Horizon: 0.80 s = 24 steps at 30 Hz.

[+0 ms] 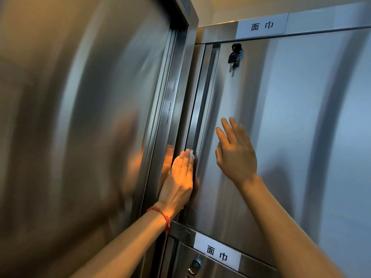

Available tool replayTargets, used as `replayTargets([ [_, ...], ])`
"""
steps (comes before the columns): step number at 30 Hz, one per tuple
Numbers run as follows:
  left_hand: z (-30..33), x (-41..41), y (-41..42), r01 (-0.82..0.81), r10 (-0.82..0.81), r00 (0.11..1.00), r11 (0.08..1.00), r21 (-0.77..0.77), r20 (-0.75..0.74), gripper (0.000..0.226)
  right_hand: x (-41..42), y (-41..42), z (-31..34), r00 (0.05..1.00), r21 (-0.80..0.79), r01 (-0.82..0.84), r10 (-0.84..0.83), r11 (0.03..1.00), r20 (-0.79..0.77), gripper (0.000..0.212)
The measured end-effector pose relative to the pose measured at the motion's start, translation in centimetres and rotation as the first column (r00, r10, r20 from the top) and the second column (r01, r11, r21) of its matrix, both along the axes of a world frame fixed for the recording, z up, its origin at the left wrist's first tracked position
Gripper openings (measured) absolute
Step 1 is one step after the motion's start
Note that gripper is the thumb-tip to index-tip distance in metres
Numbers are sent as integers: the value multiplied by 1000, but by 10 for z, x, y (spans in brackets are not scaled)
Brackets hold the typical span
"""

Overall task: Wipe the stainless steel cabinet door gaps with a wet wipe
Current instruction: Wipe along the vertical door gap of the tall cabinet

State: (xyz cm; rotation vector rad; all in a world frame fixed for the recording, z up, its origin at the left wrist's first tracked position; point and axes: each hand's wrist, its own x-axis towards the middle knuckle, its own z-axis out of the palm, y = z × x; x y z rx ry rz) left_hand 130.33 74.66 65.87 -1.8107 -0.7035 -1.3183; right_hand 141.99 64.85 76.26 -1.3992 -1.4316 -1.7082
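A stainless steel cabinet door fills the right half of the head view. Its vertical gap runs down the door's left edge, beside a steel door frame. My left hand, with a red bracelet on the wrist, presses a white wet wipe flat into this gap about halfway down. Only a small corner of the wipe shows past the fingertips. My right hand rests on the door face just right of the gap, fingers apart and pointing up, holding nothing.
A black key hangs in the lock at the door's top. White labels with characters sit above and below the door. A lower door has a blue lock. A large steel panel stands on the left.
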Motion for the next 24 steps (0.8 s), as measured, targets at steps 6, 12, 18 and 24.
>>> replayTargets([
  [6,2,-1,-1,94,-96,995,989,-110,-15,55,0,0,-1,1000,-7,0,0,1000,-4,44],
  [12,6,8,6,98,-93,995,989,-109,46,46,0,1,0,1000,-8,4,-4,1000,-6,44],
  [18,-8,-1,-4,145,-143,988,989,-36,53,66,0,-1,0,1000,-6,11,-11,1000,-9,44],
  [24,-2,2,-3,169,-167,984,985,-24,69,65,-1,-1,0,1000,-9,-5,5,1000,-13,44],
])
